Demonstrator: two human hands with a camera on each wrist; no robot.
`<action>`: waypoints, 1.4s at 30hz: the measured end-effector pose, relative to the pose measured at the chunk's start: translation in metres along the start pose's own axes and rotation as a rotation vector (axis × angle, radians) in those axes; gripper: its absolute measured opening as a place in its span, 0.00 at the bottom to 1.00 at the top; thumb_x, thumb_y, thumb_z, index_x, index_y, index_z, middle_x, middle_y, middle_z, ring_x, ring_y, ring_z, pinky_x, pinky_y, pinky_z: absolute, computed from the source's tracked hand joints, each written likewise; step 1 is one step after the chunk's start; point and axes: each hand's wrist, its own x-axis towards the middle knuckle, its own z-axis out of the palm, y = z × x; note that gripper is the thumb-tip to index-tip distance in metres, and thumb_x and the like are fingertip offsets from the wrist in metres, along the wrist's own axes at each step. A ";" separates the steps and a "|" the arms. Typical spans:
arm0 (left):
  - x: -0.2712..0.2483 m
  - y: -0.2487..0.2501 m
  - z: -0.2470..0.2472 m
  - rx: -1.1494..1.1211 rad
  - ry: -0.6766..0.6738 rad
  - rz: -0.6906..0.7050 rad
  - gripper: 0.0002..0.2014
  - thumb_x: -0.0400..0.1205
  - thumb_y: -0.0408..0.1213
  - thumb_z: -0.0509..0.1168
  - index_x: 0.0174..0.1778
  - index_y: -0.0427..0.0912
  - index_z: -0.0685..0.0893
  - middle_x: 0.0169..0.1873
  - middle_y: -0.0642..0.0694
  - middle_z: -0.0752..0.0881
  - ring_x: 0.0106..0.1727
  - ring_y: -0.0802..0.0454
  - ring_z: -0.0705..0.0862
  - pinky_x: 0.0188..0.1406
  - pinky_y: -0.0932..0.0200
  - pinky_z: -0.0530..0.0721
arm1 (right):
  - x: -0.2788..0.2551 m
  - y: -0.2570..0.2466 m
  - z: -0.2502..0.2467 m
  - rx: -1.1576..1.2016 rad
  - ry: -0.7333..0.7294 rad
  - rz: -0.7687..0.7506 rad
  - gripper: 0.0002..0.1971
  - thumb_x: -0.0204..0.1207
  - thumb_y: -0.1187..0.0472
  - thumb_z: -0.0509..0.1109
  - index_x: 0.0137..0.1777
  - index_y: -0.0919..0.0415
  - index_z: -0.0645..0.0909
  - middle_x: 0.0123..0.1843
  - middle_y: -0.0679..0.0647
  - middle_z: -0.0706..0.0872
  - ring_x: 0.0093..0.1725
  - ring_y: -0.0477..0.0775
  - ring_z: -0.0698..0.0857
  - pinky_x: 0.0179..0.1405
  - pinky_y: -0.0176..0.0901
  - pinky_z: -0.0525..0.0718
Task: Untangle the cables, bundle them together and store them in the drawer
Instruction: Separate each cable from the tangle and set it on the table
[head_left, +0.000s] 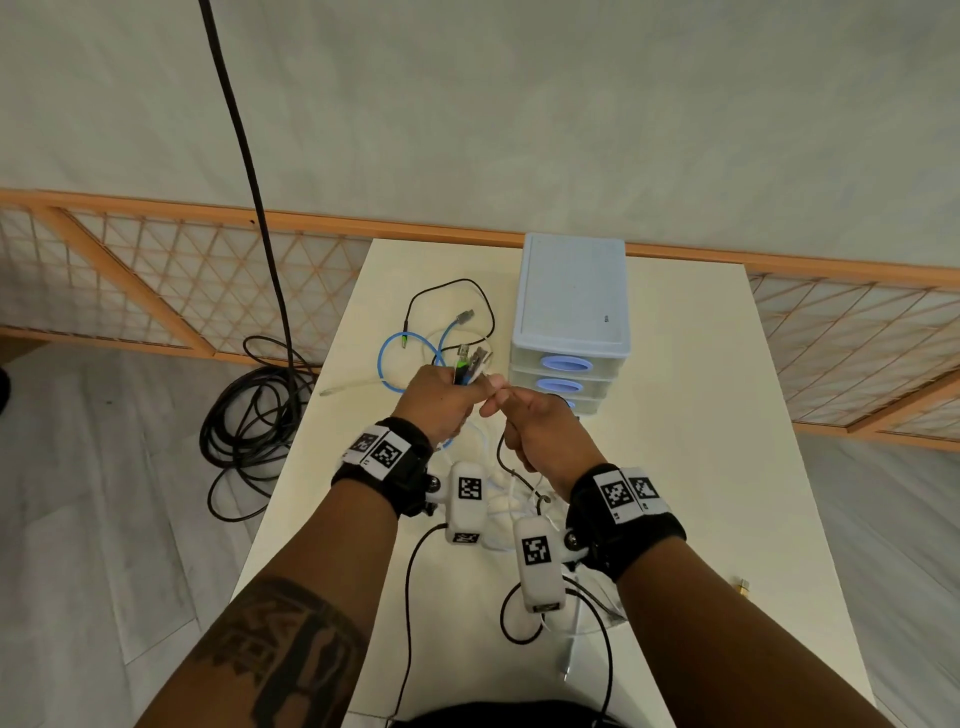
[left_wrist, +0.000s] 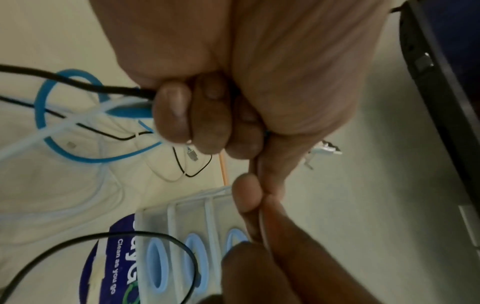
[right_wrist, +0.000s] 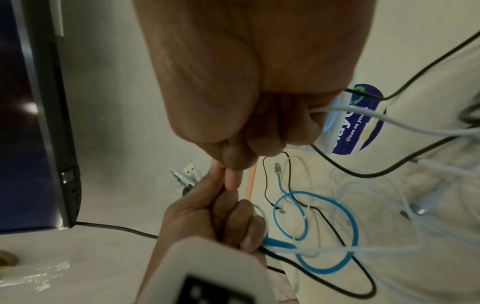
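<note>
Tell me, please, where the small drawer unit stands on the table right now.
In the head view the drawer unit stands at the table's far edge, just beyond the right hand, right of the loose blue cable.

Soft, even indoor light — wide-angle bend at the edges

Faint shadows beside the drawer unit (head_left: 569, 322); both wrist views dimmer, hands close and blurred — a glare patch lower left in the right one.
</note>
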 end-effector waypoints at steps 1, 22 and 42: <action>0.002 0.001 0.001 0.023 0.080 0.018 0.16 0.82 0.47 0.74 0.40 0.36 0.86 0.16 0.54 0.69 0.16 0.56 0.66 0.22 0.61 0.67 | 0.000 -0.001 0.000 0.018 -0.005 0.014 0.18 0.91 0.53 0.58 0.50 0.58 0.88 0.21 0.45 0.75 0.21 0.47 0.69 0.25 0.37 0.66; 0.009 0.004 -0.004 0.066 -0.037 -0.106 0.18 0.78 0.45 0.78 0.47 0.31 0.89 0.15 0.54 0.69 0.16 0.54 0.64 0.19 0.63 0.64 | -0.006 0.003 -0.001 -0.064 -0.039 0.068 0.17 0.89 0.57 0.58 0.49 0.59 0.87 0.22 0.47 0.77 0.17 0.45 0.67 0.20 0.36 0.67; 0.031 0.005 -0.021 -0.028 0.312 -0.123 0.22 0.73 0.55 0.80 0.38 0.39 0.82 0.21 0.49 0.70 0.20 0.50 0.67 0.24 0.58 0.67 | -0.007 0.002 -0.008 -0.090 -0.092 0.087 0.17 0.86 0.60 0.57 0.47 0.59 0.88 0.25 0.51 0.78 0.20 0.49 0.70 0.23 0.40 0.67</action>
